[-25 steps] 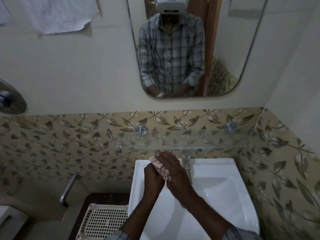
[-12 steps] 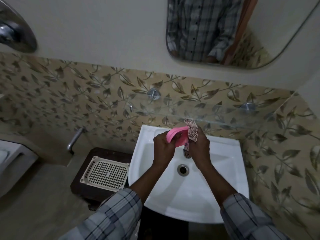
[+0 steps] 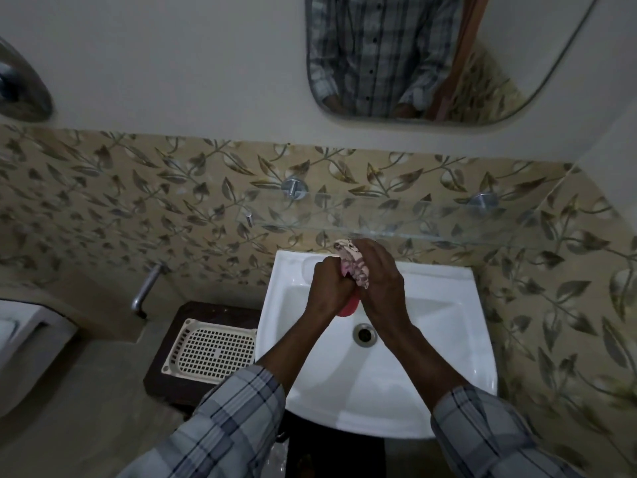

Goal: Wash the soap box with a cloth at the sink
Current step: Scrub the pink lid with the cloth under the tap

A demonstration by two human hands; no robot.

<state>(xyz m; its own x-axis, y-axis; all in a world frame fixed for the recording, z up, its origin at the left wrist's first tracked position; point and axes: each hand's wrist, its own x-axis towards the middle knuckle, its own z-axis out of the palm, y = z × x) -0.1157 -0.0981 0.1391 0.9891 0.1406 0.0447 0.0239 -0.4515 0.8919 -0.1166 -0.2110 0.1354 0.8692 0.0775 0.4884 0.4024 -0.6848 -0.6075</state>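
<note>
Both hands meet over the back of the white sink (image 3: 424,374). My left hand (image 3: 329,288) is closed around the pink soap box (image 3: 346,309), of which only the lower end shows below my fingers. My right hand (image 3: 381,282) presses a patterned pink-and-white cloth (image 3: 351,265) against the box from the right and above. The cloth bunches up between the two hands. The tap is hidden behind my hands.
The drain (image 3: 364,334) lies just below the hands. A cream perforated tray (image 3: 212,353) sits on a dark stool left of the sink. A glass shelf (image 3: 431,224) spans the leaf-patterned wall tiles above the basin, under a mirror (image 3: 413,56). A wall tap (image 3: 146,288) sticks out at left.
The soap box was held up with its pink face showing; now it points down, mostly covered by my hands and the cloth. The camera tilted further down.
</note>
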